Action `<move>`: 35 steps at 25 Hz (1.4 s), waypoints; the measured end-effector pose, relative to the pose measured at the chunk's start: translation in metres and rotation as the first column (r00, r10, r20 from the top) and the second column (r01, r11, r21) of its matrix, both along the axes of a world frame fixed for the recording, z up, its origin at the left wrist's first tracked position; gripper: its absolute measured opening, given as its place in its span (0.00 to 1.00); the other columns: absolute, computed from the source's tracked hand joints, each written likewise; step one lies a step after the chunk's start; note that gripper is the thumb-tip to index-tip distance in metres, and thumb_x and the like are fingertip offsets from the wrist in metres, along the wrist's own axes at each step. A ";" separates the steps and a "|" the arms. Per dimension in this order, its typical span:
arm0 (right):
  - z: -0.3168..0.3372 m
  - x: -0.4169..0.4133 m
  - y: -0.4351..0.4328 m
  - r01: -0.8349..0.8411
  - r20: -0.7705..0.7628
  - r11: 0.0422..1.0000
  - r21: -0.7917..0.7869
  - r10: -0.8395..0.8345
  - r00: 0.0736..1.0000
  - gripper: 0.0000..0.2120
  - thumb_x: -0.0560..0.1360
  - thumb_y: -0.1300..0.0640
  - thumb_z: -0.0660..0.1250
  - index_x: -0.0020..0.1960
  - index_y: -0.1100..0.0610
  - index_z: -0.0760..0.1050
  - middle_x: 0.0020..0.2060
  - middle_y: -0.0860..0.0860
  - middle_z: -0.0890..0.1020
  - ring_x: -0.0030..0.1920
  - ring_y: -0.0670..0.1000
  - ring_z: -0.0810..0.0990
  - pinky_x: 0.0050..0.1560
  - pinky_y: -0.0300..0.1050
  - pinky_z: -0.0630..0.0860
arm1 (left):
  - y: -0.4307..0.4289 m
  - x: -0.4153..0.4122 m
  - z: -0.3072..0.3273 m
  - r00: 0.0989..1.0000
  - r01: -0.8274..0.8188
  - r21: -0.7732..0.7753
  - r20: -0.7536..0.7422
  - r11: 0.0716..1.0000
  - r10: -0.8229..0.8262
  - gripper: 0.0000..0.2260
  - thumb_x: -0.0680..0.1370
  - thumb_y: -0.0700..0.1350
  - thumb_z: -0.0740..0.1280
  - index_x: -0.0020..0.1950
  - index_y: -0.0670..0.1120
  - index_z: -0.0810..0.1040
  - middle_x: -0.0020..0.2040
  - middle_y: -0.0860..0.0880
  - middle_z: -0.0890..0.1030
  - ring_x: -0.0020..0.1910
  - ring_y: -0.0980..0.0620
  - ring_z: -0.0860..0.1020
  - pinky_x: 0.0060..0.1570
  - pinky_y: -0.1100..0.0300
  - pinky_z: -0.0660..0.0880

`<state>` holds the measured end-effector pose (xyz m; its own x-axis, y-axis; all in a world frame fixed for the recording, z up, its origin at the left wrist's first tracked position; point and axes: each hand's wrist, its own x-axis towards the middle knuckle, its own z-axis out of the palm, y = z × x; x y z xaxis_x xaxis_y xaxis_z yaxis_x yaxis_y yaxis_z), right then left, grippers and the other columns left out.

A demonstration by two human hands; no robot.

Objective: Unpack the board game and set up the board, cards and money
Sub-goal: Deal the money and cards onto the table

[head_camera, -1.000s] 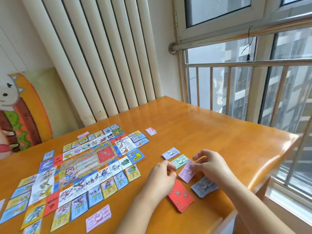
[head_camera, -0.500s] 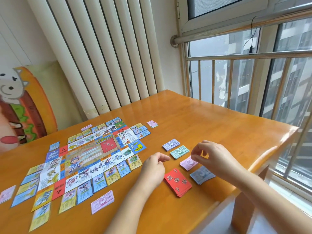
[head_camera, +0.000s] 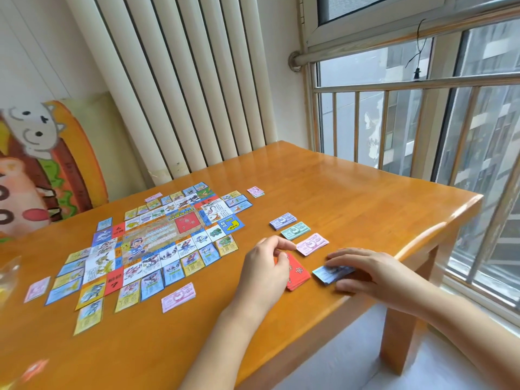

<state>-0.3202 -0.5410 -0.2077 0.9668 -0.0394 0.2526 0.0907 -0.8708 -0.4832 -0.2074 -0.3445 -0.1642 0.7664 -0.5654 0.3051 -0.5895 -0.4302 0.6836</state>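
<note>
Plainly, the greatest risk is judged to lie at the near edge of the bench [head_camera: 351,198], where the blue money stack [head_camera: 332,273] sits close to the rim. A careless sweep of the right hand [head_camera: 374,273] could fan the thin notes apart or send some over the side. The red card stack [head_camera: 298,273] lies just beside it and could be knocked askew by the same motion. The pink money stack [head_camera: 312,244], just beyond the red one, could also be nudged out of line with the green money stack [head_camera: 295,231] and the purple money stack [head_camera: 282,220].

The right forearm is brought in low from the right. Its grip is spread, with nearly straight fingers laid over the blue stack and the thumb set along its near side. The left hand [head_camera: 264,266] is held palm down over the far end of the red cards, fingers loosely curled and fingertips close to the pink notes. Whether anything is pinched in that grip cannot be told.

The board [head_camera: 157,243] is laid out well to the left, ringed with cards, and a loose pink note [head_camera: 178,296] is seen near its front edge
</note>
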 end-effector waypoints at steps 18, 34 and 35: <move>0.008 -0.027 0.055 0.197 0.361 0.951 0.239 -0.275 0.891 0.12 0.70 0.56 0.74 0.45 0.44 0.72 0.39 0.32 0.82 0.35 0.38 0.79 0.37 0.32 0.72 | 0.041 -0.039 -0.020 0.879 -0.228 -0.227 -0.466 0.947 0.100 0.07 0.79 0.48 0.64 0.45 0.47 0.79 0.40 0.50 0.82 0.39 0.53 0.80 0.38 0.65 0.76; 0.024 0.081 0.173 -0.151 0.346 0.978 0.146 0.093 0.934 0.18 0.70 0.55 0.50 0.50 0.53 0.77 0.48 0.46 0.82 0.50 0.48 0.80 0.49 0.46 0.76 | 0.109 -0.011 0.003 0.705 -0.521 -0.570 -0.707 0.635 -0.055 0.12 0.80 0.33 0.56 0.50 0.43 0.78 0.39 0.45 0.84 0.36 0.49 0.83 0.32 0.60 0.79; 0.028 0.087 0.177 -0.156 0.324 0.968 0.198 0.086 0.942 0.13 0.73 0.52 0.55 0.49 0.52 0.77 0.45 0.44 0.82 0.47 0.46 0.80 0.48 0.45 0.76 | 0.115 -0.007 0.002 0.710 -0.528 -0.563 -0.703 0.636 -0.033 0.12 0.80 0.33 0.56 0.51 0.43 0.78 0.40 0.46 0.84 0.36 0.49 0.83 0.31 0.60 0.79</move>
